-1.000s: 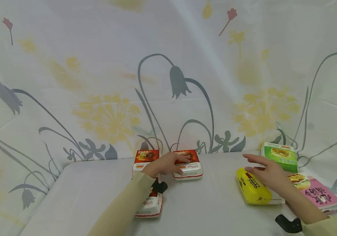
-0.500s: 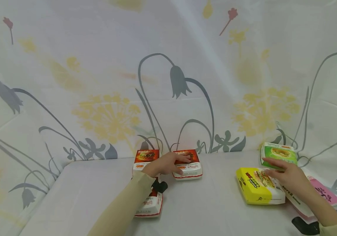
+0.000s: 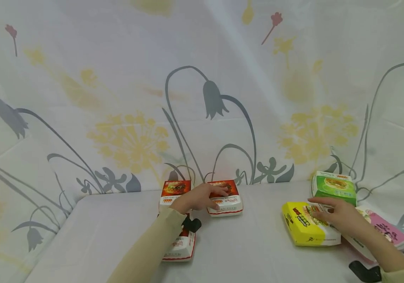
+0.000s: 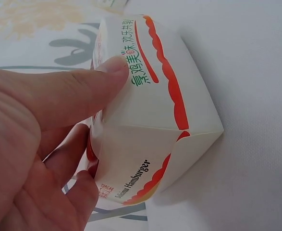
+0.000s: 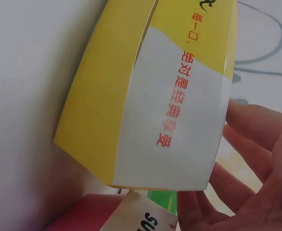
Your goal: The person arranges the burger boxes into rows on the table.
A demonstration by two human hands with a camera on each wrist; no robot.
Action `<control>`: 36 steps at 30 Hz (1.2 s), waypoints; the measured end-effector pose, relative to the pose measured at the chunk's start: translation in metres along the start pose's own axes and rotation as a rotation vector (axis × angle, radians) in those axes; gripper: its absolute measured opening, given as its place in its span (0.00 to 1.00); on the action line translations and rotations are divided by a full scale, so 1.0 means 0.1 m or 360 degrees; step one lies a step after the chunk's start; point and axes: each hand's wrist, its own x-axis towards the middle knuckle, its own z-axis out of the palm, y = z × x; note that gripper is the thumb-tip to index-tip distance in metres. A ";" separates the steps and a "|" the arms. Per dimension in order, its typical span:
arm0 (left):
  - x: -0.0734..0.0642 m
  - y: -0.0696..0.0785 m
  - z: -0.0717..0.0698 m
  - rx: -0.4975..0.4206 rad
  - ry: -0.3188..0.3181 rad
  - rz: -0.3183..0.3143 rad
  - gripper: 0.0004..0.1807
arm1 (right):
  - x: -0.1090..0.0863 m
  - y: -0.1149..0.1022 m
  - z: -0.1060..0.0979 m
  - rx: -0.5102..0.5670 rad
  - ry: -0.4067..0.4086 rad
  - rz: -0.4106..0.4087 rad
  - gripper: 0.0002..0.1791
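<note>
My left hand [image 3: 198, 196] rests on a red-and-white hamburger box [image 3: 231, 202] at the middle back of the table. In the left wrist view, the thumb touches one white side of that box [image 4: 145, 110], while the loosely bent fingers lie by its red top. On the right, my right hand [image 3: 346, 218] is over the right part of a yellow-and-white burger box [image 3: 306, 232]. The right wrist view has its thumb at the edge of this box [image 5: 169, 110], with the fingers spread across the top side. Neither hand is gripping plainly.
Two more red-and-white boxes stand near the left arm, one behind [image 3: 175, 188] and one in front [image 3: 182, 251]. A green box [image 3: 336, 186] is at the back right, and a pink-and-white box [image 3: 387, 230] lies partly behind the right forearm. A flowered cloth [image 3: 131, 86] hangs behind the table.
My right hand has moved right from over the yellow box's left part, then slightly back left towards it. The left hand and the boxes stay in place.
</note>
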 end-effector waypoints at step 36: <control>0.01 -0.02 0.03 0.0002 0.0072 -0.0043 0.27 | -0.08 -0.73 0.62 0.0249 -0.0028 -0.0253 0.20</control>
